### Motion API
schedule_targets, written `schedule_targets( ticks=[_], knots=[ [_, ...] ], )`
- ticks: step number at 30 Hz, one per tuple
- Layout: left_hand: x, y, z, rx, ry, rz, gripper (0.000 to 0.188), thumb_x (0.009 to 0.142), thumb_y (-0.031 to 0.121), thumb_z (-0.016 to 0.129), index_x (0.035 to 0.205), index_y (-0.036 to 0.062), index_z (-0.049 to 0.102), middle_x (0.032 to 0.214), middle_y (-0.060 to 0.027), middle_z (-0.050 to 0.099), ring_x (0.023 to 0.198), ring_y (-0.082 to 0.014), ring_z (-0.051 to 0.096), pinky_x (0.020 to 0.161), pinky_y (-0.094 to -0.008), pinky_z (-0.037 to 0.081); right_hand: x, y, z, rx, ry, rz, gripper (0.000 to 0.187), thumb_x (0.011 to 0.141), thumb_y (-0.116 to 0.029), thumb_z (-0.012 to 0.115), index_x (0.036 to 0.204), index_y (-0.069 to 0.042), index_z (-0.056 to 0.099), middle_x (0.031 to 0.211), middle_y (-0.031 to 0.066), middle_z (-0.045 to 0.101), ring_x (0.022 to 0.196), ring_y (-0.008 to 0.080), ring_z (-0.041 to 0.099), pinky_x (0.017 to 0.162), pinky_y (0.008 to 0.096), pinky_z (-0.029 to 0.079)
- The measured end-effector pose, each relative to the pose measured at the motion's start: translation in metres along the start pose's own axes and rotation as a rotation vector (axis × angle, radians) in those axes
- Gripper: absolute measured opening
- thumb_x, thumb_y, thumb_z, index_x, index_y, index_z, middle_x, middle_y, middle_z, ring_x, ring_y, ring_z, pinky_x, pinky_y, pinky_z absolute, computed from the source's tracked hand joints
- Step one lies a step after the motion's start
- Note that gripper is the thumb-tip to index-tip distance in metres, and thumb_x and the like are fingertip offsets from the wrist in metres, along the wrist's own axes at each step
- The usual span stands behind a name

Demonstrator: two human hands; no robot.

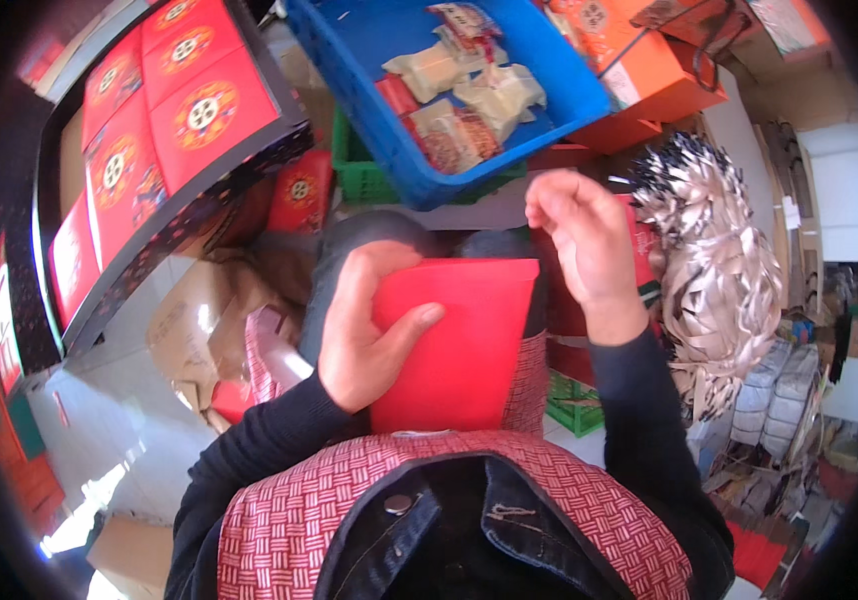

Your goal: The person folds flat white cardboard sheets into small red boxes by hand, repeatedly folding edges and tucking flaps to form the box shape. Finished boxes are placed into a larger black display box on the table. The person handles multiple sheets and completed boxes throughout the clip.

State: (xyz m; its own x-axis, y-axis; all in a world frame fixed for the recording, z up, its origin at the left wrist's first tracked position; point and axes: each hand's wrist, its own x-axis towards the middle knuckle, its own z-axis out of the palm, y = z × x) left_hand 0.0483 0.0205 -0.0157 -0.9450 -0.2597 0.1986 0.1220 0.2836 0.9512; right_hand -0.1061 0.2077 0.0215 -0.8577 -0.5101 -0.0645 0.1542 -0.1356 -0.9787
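A plain red box (454, 350) rests upright on my lap, its smooth face toward me and a narrow lip along its top edge. Whether it is a stiff carton or a paper bag, I cannot tell. My left hand (369, 325) grips its left side, with the thumb lying over the face and the fingers behind. Beyond its upper right corner, my right hand (584, 235) is raised with curled fingers, close to the near corner of a blue crate (439, 190). Anything pinched in those fingertips is hidden. Several wrapped packets (469, 90) lie in the crate.
Red printed boxes (204, 115) fill a dark tray (294, 130) on the left. A thick bundle of pale ribbons with dark tips (714, 270) hangs at the right. Orange bags (659, 85) stand at the far right. Brown paper (214, 320) lies left of my knees.
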Motion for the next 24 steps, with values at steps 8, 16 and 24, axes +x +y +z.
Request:
schedule_targets(
  ticks=[8, 16, 24],
  knots=[
    [0.001, 0.006, 0.004, -0.024, -0.051, -0.042, 0.042, 0.076, 0.008, 0.075, 0.111, -0.0003, 0.053, 0.113, -0.0148, 0.054, 0.105, -0.0288, 0.055, 0.093, -0.0341, 0.043, -0.059, 0.025, 0.015, 0.079, 0.325, 0.008, 0.011, 0.083, 0.0, 0.07, 0.093, 0.0, 0.066, 0.087, 0.002, 0.064, 0.078, 0.0067, 0.058, 0.073, 0.0191, 0.046],
    [-0.002, 0.008, 0.007, -0.001, -0.017, -0.039, 0.044, 0.077, 0.008, 0.074, 0.113, -0.0007, 0.052, 0.114, -0.0153, 0.054, 0.105, -0.0292, 0.054, 0.093, -0.0346, 0.042, -0.064, 0.031, 0.033, 0.071, 0.415, -0.118, 0.004, 0.086, 0.003, 0.065, 0.087, 0.0, 0.063, 0.091, 0.0023, 0.061, 0.082, 0.0062, 0.053, 0.075, 0.0202, 0.043],
    [-0.003, 0.008, 0.005, -0.013, -0.019, -0.013, 0.042, 0.076, 0.007, 0.075, 0.111, -0.0006, 0.052, 0.112, -0.0155, 0.054, 0.104, -0.029, 0.055, 0.091, -0.0345, 0.043, -0.072, 0.036, 0.021, -0.197, 0.207, -0.302, 0.005, 0.087, 0.001, 0.064, 0.09, 0.0, 0.06, 0.104, 0.0063, 0.057, 0.089, 0.0098, 0.052, 0.078, 0.0235, 0.043]
  ],
)
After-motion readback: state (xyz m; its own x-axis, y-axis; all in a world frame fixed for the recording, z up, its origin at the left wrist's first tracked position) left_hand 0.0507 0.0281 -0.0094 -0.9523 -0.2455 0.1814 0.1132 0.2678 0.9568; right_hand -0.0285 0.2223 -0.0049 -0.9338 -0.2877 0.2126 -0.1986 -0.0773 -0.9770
